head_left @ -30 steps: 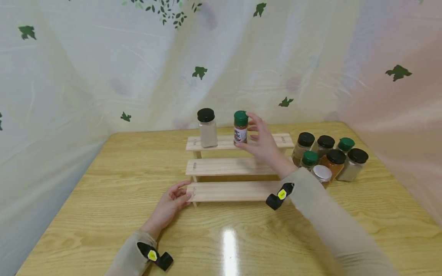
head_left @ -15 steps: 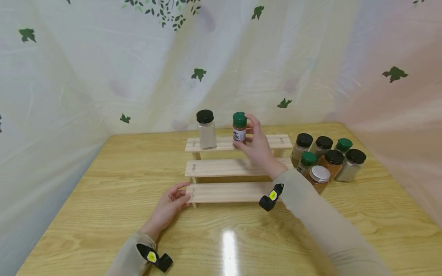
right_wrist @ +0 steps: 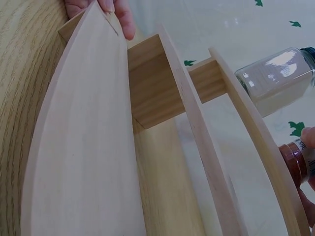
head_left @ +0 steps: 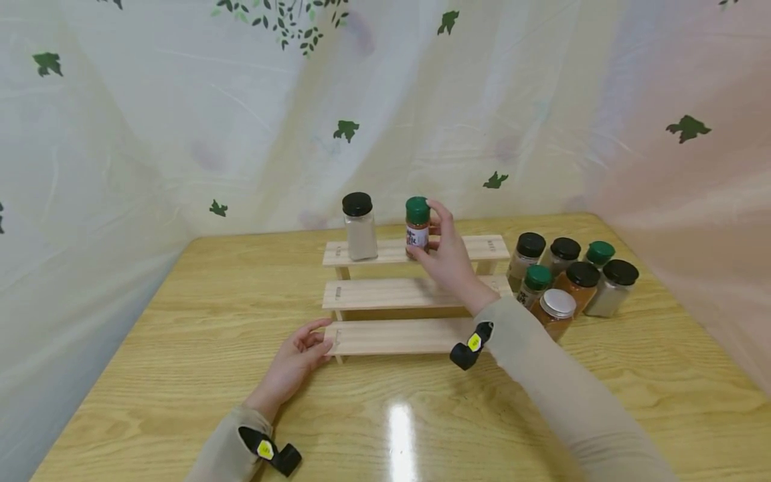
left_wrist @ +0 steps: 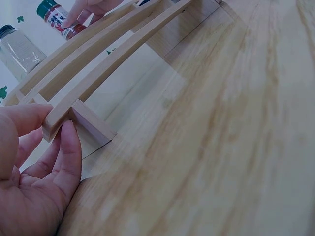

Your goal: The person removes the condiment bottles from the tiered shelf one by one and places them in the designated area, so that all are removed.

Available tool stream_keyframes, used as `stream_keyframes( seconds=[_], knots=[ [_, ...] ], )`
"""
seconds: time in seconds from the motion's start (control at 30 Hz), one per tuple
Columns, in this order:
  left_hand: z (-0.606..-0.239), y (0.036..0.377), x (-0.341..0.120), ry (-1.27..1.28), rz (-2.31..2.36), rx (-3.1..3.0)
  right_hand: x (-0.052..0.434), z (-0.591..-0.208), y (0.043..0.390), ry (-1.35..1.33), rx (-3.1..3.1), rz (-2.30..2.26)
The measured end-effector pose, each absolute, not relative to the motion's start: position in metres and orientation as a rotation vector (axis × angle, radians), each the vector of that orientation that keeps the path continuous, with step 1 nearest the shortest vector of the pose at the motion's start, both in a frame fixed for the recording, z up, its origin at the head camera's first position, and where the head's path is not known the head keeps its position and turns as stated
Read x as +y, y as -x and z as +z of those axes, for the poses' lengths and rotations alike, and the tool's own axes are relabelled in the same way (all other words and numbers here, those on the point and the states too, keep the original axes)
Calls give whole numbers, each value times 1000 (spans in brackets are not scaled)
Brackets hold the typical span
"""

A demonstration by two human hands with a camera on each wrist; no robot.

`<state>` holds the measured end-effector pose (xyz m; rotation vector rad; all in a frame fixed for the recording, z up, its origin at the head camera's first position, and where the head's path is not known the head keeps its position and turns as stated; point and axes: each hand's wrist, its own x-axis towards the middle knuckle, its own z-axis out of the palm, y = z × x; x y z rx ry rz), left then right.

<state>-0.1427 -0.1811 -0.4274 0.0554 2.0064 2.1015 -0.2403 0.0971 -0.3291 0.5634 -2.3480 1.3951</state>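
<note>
A three-tier wooden spice rack (head_left: 385, 337) stands on the table. My left hand (head_left: 296, 359) pinches the left end of its lowest board; in the left wrist view the thumb and fingers (left_wrist: 70, 152) close round that corner. My right hand (head_left: 450, 258) holds a small spice jar (head_left: 417, 227) with a green lid and a white label, upright at the top board. Reddish contents show in this jar (right_wrist: 295, 162) in the right wrist view, its base right at the board. Left of it on the same board stands a square clear jar (head_left: 360, 231) with a black lid and pale contents.
Several more spice jars stand grouped on the table right of the rack, among them a silver-lidded jar (head_left: 557, 308), a green-lidded jar (head_left: 535, 284) and a black-lidded jar (head_left: 611, 288). A pale leaf-print curtain (head_left: 385, 100) hangs behind the table (head_left: 181, 375).
Over the second, my right hand and the green-lidded jar have shifted very slightly left and down against the top board. The left hand keeps its grip on the rack.
</note>
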Motion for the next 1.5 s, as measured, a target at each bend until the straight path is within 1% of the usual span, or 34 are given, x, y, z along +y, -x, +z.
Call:
stream_keyframes(
  seconds=[0.77,1.07,1.5],
  knots=[
    [-428,143,-181,-51,2091,2025,106,-330,215,-654,-2299,1450],
    [-427,143,-181,-40,2089,2020,112,-345,202,-668,-2399,1454],
    [-426,143,-180,-42,2093,2026,125,-350,189,-663,-2435,1516]
  ],
)
